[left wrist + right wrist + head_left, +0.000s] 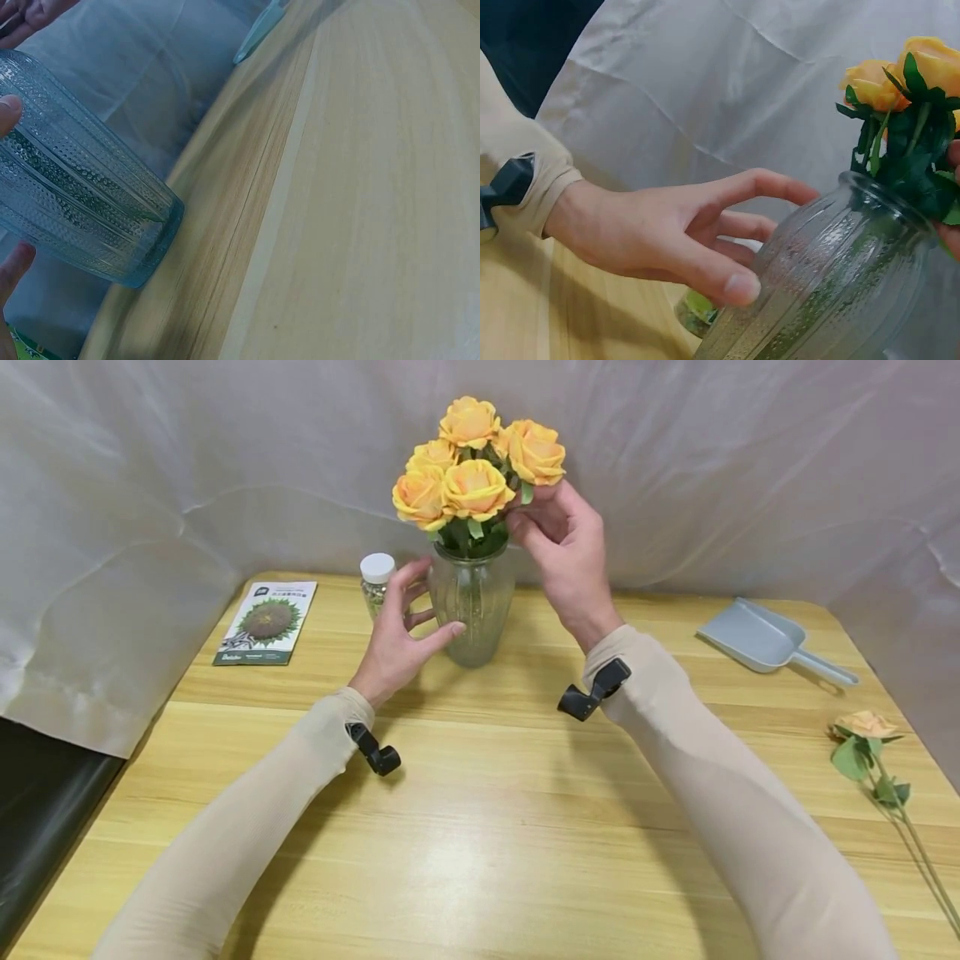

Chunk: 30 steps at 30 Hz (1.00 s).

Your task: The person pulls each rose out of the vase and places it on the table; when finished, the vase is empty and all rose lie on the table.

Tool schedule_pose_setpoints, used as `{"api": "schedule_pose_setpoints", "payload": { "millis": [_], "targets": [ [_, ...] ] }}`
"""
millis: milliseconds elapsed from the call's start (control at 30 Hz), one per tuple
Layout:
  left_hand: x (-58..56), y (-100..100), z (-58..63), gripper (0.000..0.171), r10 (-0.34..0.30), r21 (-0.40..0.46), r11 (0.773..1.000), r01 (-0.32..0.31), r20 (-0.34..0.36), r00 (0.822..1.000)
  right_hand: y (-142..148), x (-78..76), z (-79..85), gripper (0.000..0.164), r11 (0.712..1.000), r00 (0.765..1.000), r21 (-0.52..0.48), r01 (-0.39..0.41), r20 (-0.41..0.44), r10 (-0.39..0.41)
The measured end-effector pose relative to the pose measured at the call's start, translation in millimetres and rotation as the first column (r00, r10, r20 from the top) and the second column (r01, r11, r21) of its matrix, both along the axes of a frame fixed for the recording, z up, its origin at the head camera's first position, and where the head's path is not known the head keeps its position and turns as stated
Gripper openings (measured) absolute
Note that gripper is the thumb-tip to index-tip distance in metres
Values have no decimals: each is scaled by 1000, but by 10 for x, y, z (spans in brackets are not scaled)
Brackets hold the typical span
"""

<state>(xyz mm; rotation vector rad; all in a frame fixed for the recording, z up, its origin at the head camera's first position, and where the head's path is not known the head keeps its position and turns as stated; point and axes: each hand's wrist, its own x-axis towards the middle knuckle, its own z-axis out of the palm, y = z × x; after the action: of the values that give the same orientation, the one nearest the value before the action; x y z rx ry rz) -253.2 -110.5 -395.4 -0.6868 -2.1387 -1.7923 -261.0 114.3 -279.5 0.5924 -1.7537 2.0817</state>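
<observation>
A ribbed clear glass vase (480,610) stands upright near the back of the table, with several yellow-orange roses (477,490) in it. My left hand (401,639) holds the vase from its left side, thumb at the front and fingers curved along the far side. In the right wrist view the left thumb lies against the glass (821,277). My right hand (572,556) is up at the blooms, thumb and fingers pinching just under the rightmost rose (534,452); that rose's stem is mostly hidden by leaves. Stems show through the glass.
A white-capped bottle (377,568) stands just behind my left hand. Left of it lies a seed packet (267,623) with a sunflower picture. A grey-blue dustpan (765,635) is at the back right, and a single peach rose (866,725) lies along the right edge.
</observation>
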Motion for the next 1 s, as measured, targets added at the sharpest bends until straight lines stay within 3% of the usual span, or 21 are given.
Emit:
{"api": "schedule_pose_setpoints", "payload": {
  "millis": [267,600,1000],
  "targets": [
    [-1,-7,-8,90,-2,0,1000,2,9,1000,13,-60,47,26,998,988,-49,33,-148,-40],
    [-7,-27,-23,89,3,-5,1000,-3,-4,1000,54,-33,311,28,993,985,-109,33,-168,-51],
    [-20,-40,-37,90,2,-5,1000,-2,6,1000,271,-5,635,29,970,968,-215,112,-199,-155]
  ]
}}
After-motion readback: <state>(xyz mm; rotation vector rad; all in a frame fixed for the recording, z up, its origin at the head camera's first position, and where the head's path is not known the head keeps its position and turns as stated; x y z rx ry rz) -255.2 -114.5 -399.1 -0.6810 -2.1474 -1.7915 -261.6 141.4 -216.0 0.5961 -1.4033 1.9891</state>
